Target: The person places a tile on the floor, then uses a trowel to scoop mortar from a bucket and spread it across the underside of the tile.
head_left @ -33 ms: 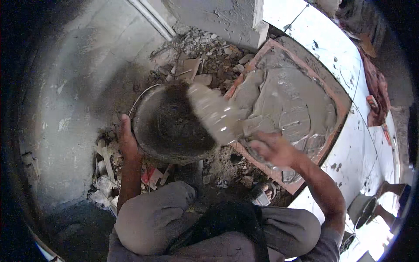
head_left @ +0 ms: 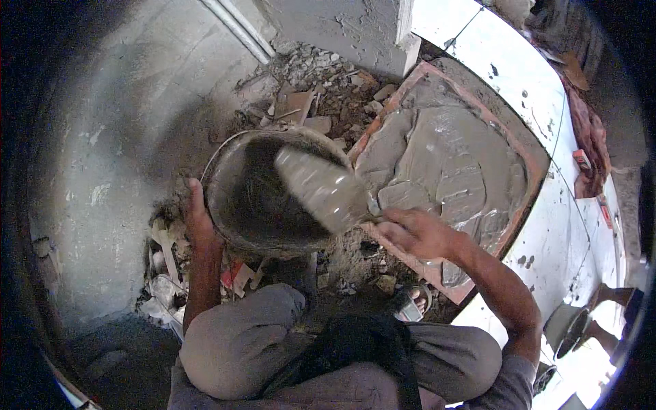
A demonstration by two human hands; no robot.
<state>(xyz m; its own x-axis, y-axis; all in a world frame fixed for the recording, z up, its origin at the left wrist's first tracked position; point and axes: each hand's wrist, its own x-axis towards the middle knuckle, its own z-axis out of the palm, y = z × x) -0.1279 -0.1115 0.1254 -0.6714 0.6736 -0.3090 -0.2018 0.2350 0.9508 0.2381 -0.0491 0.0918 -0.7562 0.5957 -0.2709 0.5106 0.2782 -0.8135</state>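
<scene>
My left hand (head_left: 201,217) grips the left rim of a dark round bucket (head_left: 236,236), its thumb up along the outside and its other fingers mostly hidden. A wire handle lies along the bucket's upper left edge. My right hand (head_left: 420,234) is closed round the handle of a trowel (head_left: 321,188). The mortar-smeared blade, blurred by motion, reaches over the bucket's right rim and hides part of the inside. To the right lies a reddish square tile (head_left: 425,74), its upper face largely covered with wet grey mortar (head_left: 454,147).
Rubble and tile shards (head_left: 321,82) lie beyond the bucket, beside a grey wall (head_left: 335,31) and a pipe (head_left: 239,31). White floor tiles (head_left: 564,239) run along the right. Another bucket (head_left: 567,328) is at lower right, with another person's arm (head_left: 601,335) beside it. My foot (head_left: 415,299) shows below.
The trowel blade has shifted left and slightly down, farther over the bucket's opening, with my right hand following slightly. My left hand keeps its hold on the rim.
</scene>
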